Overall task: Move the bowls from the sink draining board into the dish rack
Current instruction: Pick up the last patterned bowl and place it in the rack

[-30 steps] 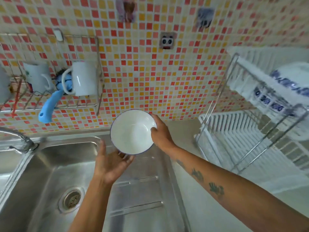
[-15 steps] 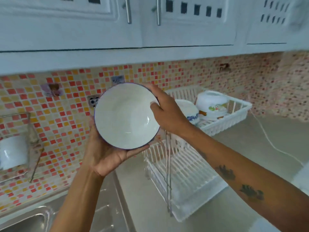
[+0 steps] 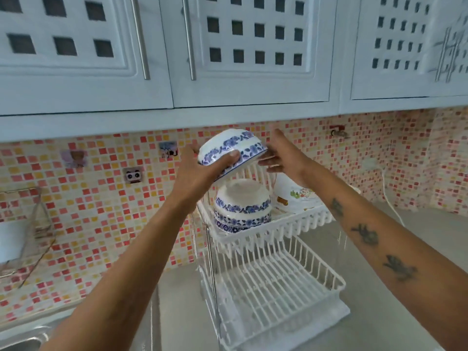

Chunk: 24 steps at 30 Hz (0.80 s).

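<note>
Two-tier dish rack (image 3: 276, 287) stands on the desk (image 3: 379, 287), right of the sink (image 3: 17, 338), against the tiled wall (image 3: 101, 198). Upper tier: stack of upturned bowls (image 3: 241, 207) at left, another dish (image 3: 293, 196) at right. Held bowl (image 3: 231, 150), tilted, upturned, directly above the stack, between left hand (image 3: 200, 171) and right hand (image 3: 283, 155). Cupboards (image 3: 228, 46) overhead.

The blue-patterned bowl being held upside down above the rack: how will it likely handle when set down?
The bowl looks like glazed ceramic, so probably rigid, breakable and somewhat slick. The left hand grips its rim; the right hand looks open beside it. Over the stacked bowls, it should nest, though it may wobble.
</note>
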Each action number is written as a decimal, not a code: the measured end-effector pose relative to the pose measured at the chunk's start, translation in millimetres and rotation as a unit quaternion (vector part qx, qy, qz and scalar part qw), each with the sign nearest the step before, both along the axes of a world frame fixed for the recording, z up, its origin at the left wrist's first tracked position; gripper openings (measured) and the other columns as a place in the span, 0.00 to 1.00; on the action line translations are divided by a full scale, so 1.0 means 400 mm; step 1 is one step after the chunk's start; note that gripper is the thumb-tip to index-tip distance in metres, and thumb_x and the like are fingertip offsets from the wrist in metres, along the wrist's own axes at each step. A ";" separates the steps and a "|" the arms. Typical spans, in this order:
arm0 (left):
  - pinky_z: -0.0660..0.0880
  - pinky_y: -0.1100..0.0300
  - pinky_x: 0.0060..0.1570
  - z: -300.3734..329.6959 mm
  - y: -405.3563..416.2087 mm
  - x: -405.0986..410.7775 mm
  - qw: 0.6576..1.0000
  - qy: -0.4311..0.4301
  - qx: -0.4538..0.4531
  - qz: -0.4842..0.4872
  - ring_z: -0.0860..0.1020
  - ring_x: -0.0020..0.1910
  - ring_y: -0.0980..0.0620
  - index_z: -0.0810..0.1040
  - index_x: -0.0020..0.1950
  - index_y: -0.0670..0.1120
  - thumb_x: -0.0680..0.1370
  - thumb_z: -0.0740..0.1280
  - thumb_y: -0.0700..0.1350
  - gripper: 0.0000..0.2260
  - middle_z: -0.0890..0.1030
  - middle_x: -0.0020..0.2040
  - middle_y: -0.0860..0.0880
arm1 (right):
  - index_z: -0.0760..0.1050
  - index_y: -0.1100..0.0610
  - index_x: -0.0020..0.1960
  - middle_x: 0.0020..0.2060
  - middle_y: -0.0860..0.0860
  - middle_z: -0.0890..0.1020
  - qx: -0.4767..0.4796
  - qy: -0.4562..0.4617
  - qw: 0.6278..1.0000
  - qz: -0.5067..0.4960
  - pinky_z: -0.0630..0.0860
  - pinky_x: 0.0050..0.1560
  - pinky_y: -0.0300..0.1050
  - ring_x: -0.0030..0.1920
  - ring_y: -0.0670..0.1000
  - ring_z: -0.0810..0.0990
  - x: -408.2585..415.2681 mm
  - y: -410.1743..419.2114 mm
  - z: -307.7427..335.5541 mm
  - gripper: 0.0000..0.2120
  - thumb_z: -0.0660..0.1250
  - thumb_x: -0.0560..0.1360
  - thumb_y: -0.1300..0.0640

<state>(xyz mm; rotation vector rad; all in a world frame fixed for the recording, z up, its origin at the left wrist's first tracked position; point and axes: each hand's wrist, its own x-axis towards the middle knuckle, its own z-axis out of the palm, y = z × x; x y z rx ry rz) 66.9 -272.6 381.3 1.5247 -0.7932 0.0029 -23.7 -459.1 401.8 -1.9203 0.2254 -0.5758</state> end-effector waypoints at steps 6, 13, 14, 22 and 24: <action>0.80 0.51 0.55 -0.046 -0.097 0.003 0.985 -0.126 0.062 0.099 0.78 0.56 0.48 0.63 0.57 0.56 0.54 0.78 0.66 0.40 0.74 0.60 0.47 | 0.68 0.47 0.72 0.61 0.50 0.79 0.088 0.041 0.995 0.027 0.72 0.51 0.48 0.51 0.49 0.78 0.061 -0.046 -0.027 0.35 0.49 0.74 0.28; 0.75 0.50 0.61 -0.096 -0.165 -0.007 0.962 -0.186 0.096 0.173 0.70 0.61 0.46 0.64 0.63 0.49 0.57 0.81 0.61 0.43 0.65 0.62 0.45 | 0.80 0.50 0.51 0.50 0.55 0.86 0.128 0.034 0.991 0.020 0.77 0.57 0.56 0.54 0.60 0.83 0.096 -0.057 -0.058 0.28 0.67 0.59 0.33; 0.75 0.49 0.62 -0.103 -0.172 -0.006 0.961 -0.186 0.096 0.180 0.70 0.62 0.45 0.64 0.63 0.48 0.56 0.80 0.62 0.44 0.65 0.62 0.45 | 0.81 0.52 0.52 0.49 0.56 0.86 0.139 0.030 0.990 0.019 0.77 0.59 0.57 0.54 0.61 0.84 0.102 -0.060 -0.064 0.30 0.67 0.57 0.34; 0.73 0.51 0.64 -0.156 -0.196 -0.013 0.950 -0.207 0.121 0.198 0.66 0.66 0.45 0.63 0.64 0.46 0.57 0.81 0.60 0.44 0.64 0.65 0.43 | 0.80 0.53 0.50 0.50 0.59 0.85 0.205 -0.007 0.979 0.017 0.77 0.59 0.61 0.54 0.63 0.83 0.117 -0.069 -0.126 0.24 0.69 0.60 0.40; 0.73 0.50 0.64 -0.163 -0.201 -0.012 0.948 -0.211 0.129 0.199 0.66 0.66 0.44 0.63 0.65 0.45 0.57 0.81 0.60 0.45 0.63 0.66 0.43 | 0.80 0.54 0.50 0.50 0.60 0.85 0.213 -0.008 0.977 0.012 0.77 0.60 0.62 0.54 0.63 0.83 0.117 -0.069 -0.139 0.24 0.69 0.59 0.40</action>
